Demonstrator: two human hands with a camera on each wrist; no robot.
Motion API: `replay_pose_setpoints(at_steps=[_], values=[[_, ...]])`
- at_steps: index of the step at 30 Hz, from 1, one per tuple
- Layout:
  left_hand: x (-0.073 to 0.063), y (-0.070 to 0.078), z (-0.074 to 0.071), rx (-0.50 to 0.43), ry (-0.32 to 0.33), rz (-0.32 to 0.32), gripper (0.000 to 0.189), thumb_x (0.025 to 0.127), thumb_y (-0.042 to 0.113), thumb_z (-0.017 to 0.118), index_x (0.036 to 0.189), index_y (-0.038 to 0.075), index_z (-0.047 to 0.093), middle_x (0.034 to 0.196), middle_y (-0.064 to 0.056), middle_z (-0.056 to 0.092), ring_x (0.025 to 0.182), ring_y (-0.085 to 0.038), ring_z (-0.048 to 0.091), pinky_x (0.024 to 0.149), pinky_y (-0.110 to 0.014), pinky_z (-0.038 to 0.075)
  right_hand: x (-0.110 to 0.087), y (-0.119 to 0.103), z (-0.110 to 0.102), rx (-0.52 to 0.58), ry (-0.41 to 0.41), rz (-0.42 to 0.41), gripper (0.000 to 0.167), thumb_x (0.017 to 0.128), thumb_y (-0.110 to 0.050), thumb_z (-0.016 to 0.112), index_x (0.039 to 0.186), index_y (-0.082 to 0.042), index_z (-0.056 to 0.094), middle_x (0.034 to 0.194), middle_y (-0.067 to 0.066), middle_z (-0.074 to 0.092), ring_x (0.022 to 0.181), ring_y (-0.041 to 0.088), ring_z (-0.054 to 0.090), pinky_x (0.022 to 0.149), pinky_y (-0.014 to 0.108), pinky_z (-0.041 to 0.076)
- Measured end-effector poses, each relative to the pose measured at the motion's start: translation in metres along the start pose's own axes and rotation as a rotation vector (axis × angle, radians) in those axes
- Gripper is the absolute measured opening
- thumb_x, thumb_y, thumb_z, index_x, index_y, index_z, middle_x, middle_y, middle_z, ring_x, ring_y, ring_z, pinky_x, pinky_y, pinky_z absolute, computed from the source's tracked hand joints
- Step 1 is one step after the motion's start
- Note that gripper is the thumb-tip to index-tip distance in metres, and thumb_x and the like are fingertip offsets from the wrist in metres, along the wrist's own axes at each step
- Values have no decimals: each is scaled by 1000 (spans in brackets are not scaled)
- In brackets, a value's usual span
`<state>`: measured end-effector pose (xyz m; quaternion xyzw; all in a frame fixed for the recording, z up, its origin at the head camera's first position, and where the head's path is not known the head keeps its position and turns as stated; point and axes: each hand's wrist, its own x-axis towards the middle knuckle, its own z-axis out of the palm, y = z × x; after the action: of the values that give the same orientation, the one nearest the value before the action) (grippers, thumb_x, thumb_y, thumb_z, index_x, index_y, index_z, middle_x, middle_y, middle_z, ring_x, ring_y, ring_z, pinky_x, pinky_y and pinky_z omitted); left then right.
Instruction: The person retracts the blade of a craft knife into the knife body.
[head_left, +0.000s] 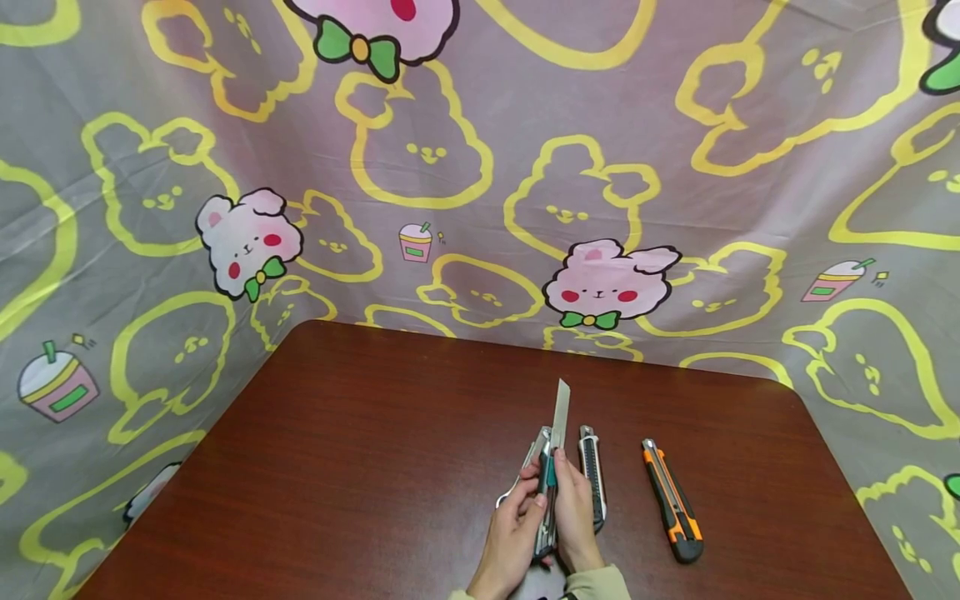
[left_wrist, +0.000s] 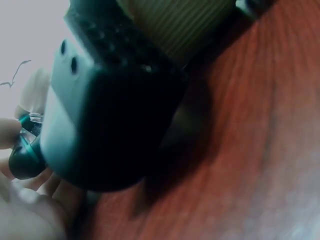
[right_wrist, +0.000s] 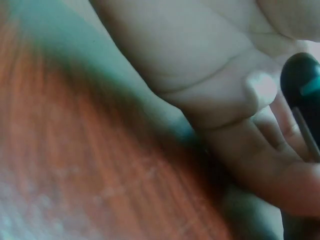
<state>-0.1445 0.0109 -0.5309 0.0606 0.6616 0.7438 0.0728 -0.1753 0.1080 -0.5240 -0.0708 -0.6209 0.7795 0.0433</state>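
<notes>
A utility knife [head_left: 548, 500] with a dark and teal handle is held between both hands, its long blade [head_left: 561, 408] extended and pointing away. My left hand [head_left: 512, 533] grips the handle from the left, thumb lying along it. From the right, my right hand [head_left: 574, 515] holds the same handle, its thumb near the teal part. In the left wrist view the handle's rounded end [left_wrist: 26, 160] shows among the fingers. The right wrist view catches the dark handle [right_wrist: 307, 85] at its edge, beside curled fingers.
On the brown table [head_left: 360, 450], a silver utility knife [head_left: 536, 454] lies partly hidden behind the left hand. A grey and black one [head_left: 592, 471] is just right of the right hand. Farther right lies an orange and black one [head_left: 672, 502]. A patterned cloth [head_left: 480, 108] surrounds the table.
</notes>
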Motion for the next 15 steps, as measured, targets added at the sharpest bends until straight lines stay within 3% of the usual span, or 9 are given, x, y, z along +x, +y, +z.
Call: replay_pose_setpoints(at_steps=[15], values=[[-1,1,2,11,-6,-45,30,98,17,51,124,2,54,94,-12,67,56,-12,62,41,-33,54,1,2,0,-23,14,10,54,103,-38,41,100,13,59,72,-3,68,67,11,65,66,24,55]])
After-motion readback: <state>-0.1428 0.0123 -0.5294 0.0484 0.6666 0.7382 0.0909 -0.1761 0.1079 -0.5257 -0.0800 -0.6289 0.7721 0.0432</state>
